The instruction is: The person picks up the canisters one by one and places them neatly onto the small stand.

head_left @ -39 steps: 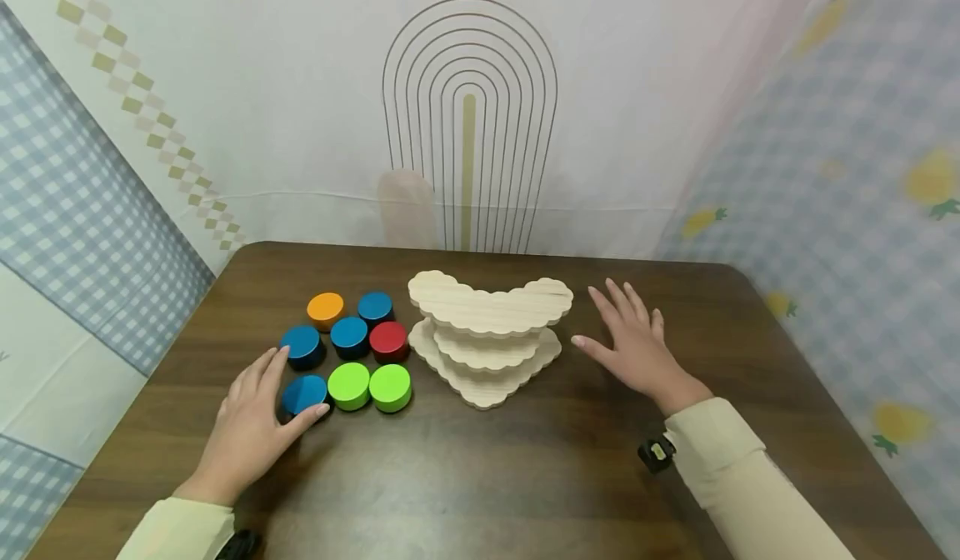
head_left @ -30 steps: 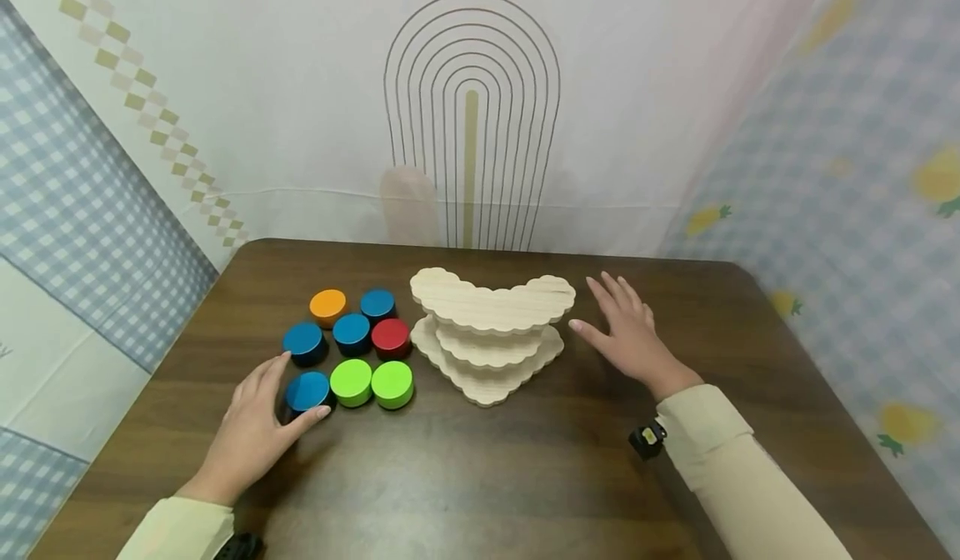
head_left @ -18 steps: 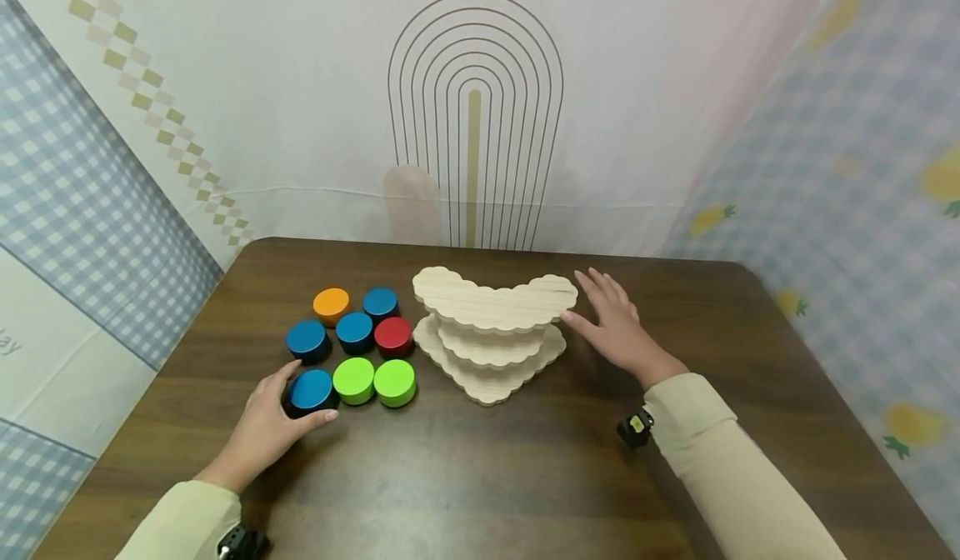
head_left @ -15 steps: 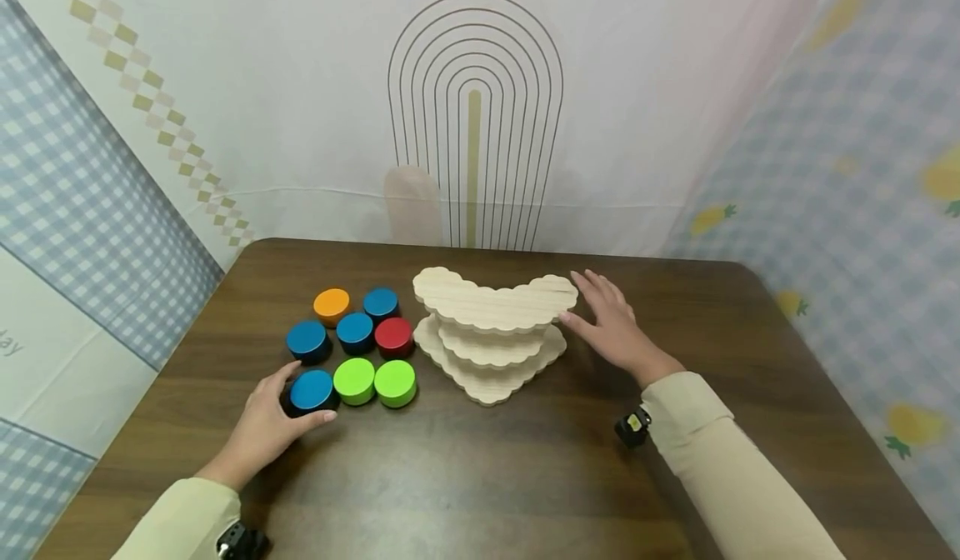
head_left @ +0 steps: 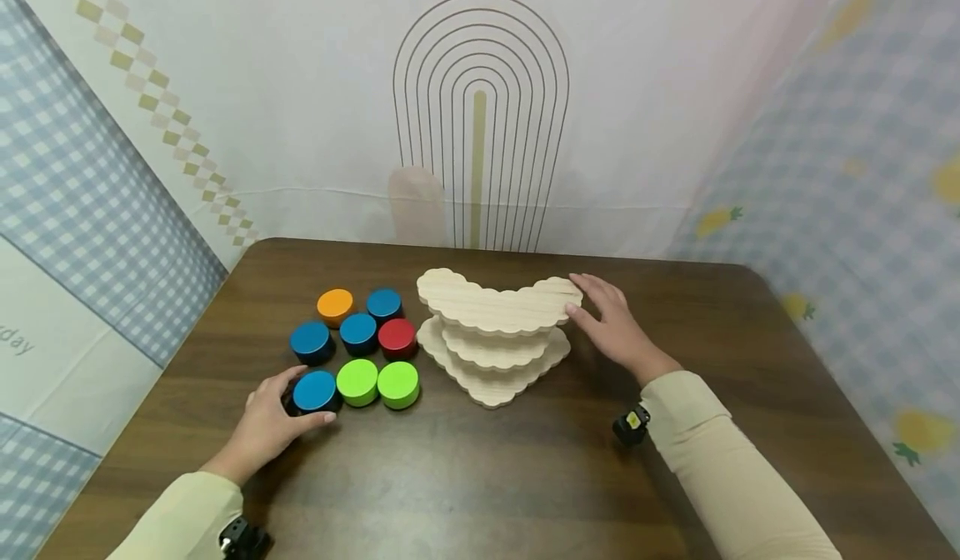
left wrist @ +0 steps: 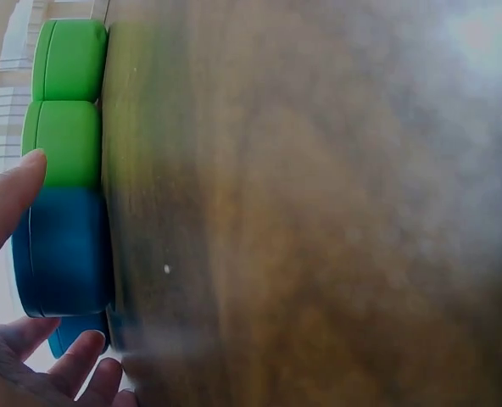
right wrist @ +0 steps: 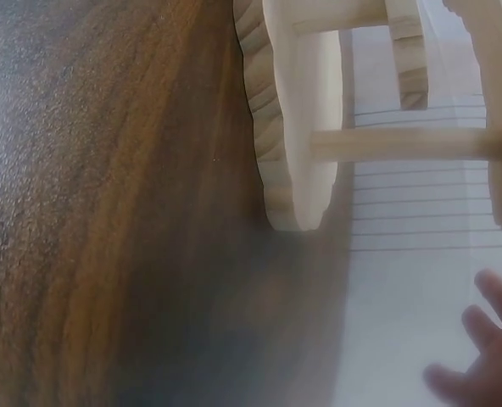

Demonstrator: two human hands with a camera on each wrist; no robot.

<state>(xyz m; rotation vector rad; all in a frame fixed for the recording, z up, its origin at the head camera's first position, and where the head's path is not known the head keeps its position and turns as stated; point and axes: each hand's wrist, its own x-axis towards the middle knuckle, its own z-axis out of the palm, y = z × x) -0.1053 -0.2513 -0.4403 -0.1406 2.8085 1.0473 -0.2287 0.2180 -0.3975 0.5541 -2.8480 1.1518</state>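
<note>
My left hand (head_left: 264, 427) curves around a blue round block (head_left: 315, 391), index finger at its back edge and thumb at its front. In the left wrist view the thumb overlaps a green round block (left wrist: 64, 144) beside that blue block (left wrist: 69, 253); the other fingertips lie below. A pale wooden tiered stand (head_left: 498, 306), with scalloped boards, stands mid-table. At its top board's right end, my right hand (head_left: 615, 331) has its thumb in front and index finger behind. Dowels (right wrist: 412, 144) join the boards in the right wrist view, where the remaining right fingers (right wrist: 484, 326) are spread below.
Close to my left hand, two green blocks (head_left: 399, 385), a red block (head_left: 397, 339), an orange block (head_left: 335, 306) and more blue blocks (head_left: 358, 332) sit on the brown table (head_left: 480, 477). Behind the table hangs a patterned cloth (head_left: 315, 110).
My left hand has moved inward and narrowed around the nearest blue block. The right hand has moved left from beside the stand to its top board's end. The view has shifted slightly.
</note>
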